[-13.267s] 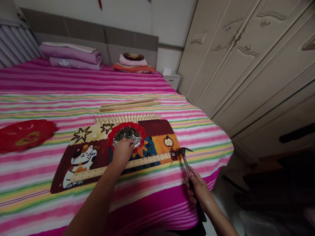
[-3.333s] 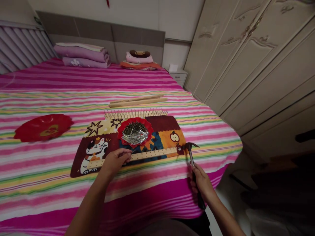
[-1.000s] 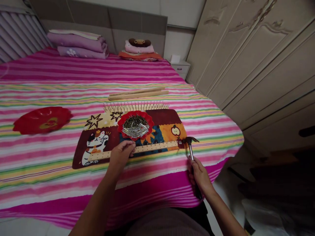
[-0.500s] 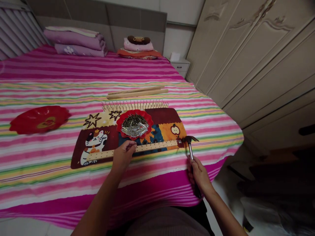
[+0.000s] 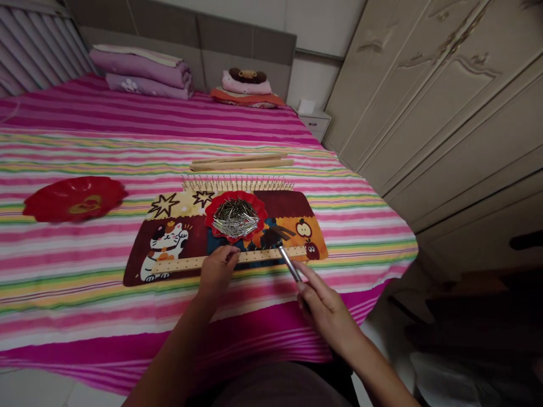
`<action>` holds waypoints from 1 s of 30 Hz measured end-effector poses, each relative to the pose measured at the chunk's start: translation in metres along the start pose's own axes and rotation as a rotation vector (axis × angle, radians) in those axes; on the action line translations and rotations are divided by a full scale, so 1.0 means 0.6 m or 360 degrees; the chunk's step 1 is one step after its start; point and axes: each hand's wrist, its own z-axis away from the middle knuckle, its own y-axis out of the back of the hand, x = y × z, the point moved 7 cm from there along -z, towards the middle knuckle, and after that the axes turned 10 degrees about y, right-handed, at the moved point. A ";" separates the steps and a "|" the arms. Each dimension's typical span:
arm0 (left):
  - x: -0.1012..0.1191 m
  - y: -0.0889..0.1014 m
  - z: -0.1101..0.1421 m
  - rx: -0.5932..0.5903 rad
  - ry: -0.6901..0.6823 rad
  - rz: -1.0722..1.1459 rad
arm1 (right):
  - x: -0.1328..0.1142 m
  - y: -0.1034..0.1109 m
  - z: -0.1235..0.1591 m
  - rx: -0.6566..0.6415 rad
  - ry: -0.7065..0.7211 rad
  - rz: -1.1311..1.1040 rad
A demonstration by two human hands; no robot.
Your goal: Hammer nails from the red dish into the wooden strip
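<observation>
My right hand (image 5: 324,302) grips a hammer (image 5: 289,263) by its handle. The hammer's dark head hangs over the right part of a pale wooden strip (image 5: 178,264), its edges blurred. The strip lies along the front of a patterned mat (image 5: 195,232); it has rows of dark holes or marks, and several nails stand up in its right part. My left hand (image 5: 218,271) rests at the middle of the strip, thumb and finger pinched together; what they hold, if anything, is too small to make out. Just behind it, a red scalloped dish (image 5: 208,210) holds many loose nails (image 5: 236,217).
Behind the dish stands another wooden strip (image 5: 237,185) bristling with upright nails. Bare wooden strips (image 5: 241,164) lie farther back. A red plate (image 5: 74,200) sits at left on the striped bedspread (image 5: 76,254). Folded bedding (image 5: 144,70) is by the headboard; a wardrobe (image 5: 424,113) stands right.
My right hand has brought the hammer leftward from beside the mat to over the strip. My left hand keeps its pinch at nearly the same spot. The view has shifted slightly.
</observation>
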 end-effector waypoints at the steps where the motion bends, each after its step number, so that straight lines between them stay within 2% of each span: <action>1: -0.001 -0.001 0.000 -0.0009 0.0003 -0.0004 | -0.004 -0.015 -0.005 -0.0066 0.0020 0.0003; 4: -0.003 -0.003 0.002 -0.0021 0.0021 -0.0004 | -0.007 -0.049 -0.016 -0.0192 0.0059 -0.0015; 7: -0.004 -0.004 0.003 -0.0014 0.0014 -0.0039 | -0.009 -0.063 -0.023 -0.0216 0.0081 -0.0055; 12: -0.008 -0.006 0.002 0.0026 0.0066 -0.0150 | -0.022 -0.074 -0.028 -0.0306 0.0074 -0.0067; 16: -0.009 -0.008 0.002 0.0008 0.0046 -0.0110 | -0.032 -0.072 -0.032 -0.0263 0.0114 -0.0042; 21: -0.008 -0.005 0.004 0.0032 0.0020 -0.0120 | -0.020 -0.071 -0.033 -0.0272 0.0012 -0.0075; 23: -0.005 -0.005 0.005 0.0038 -0.0009 -0.0098 | -0.016 -0.061 -0.028 -0.0200 -0.0045 -0.0154; 25: -0.003 -0.005 0.005 0.0036 -0.0023 -0.0069 | -0.012 -0.040 -0.021 -0.0044 -0.0113 -0.0237; 30: -0.005 -0.004 0.004 0.0005 0.0008 -0.0023 | 0.025 0.046 0.012 0.0594 -0.0418 -0.0422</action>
